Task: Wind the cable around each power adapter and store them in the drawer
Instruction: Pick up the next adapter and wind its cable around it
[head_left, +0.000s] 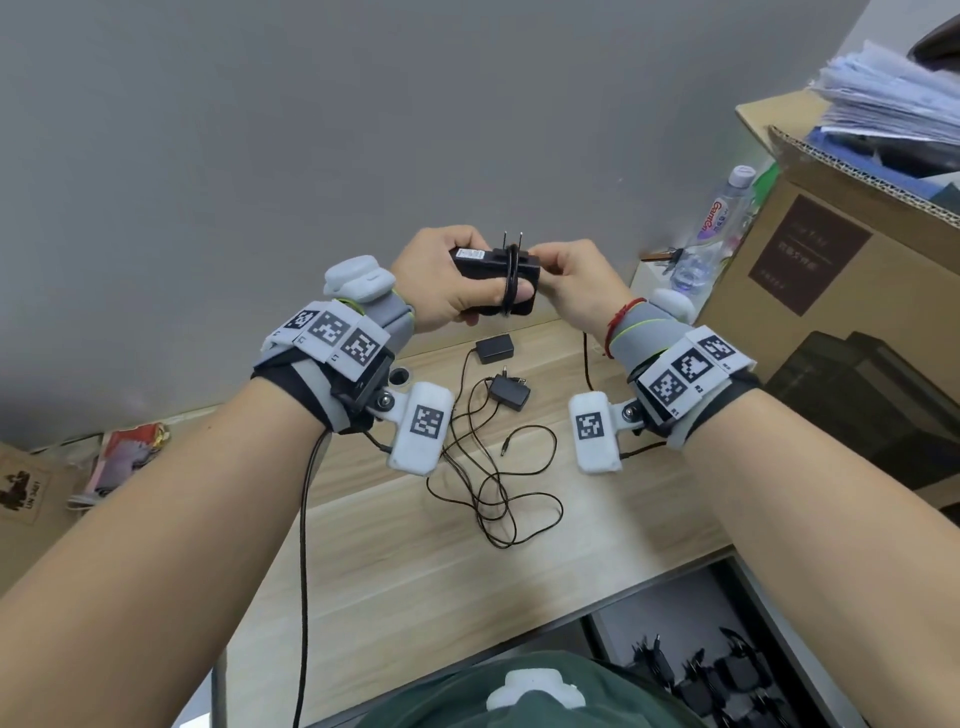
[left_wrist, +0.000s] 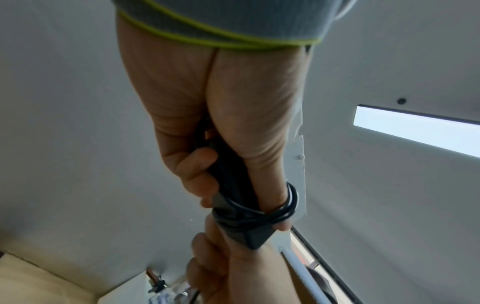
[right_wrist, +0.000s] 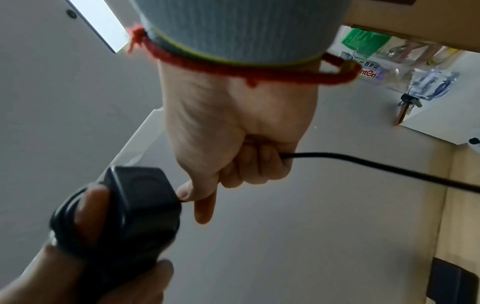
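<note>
Black power adapter, head view: raised above the wooden desk, prongs pointing up, a few turns of black cable looped round its middle and over the left thumb; left hand wrapped round the adapter's left end; right hand at its right end, fingers curled, cable trailing down from it toward the desk; two more black adapters lying on the desk below, a flat one and a plug-type one, thin leads in a loose tangle; open drawer at lower right, holding several dark adapters; cardboard box and clear water bottle at right.

Left wrist view: left hand gripping the adapter, fingers curled round its body; cable loops crossing the thumb near the adapter's far end; right hand just beyond, touching that end.

Right wrist view: right hand closed round the cable, which leaves the fist to the right; index finger extended, thumb tip against the adapter; left hand holding the adapter from below, cable over its thumb.
</note>
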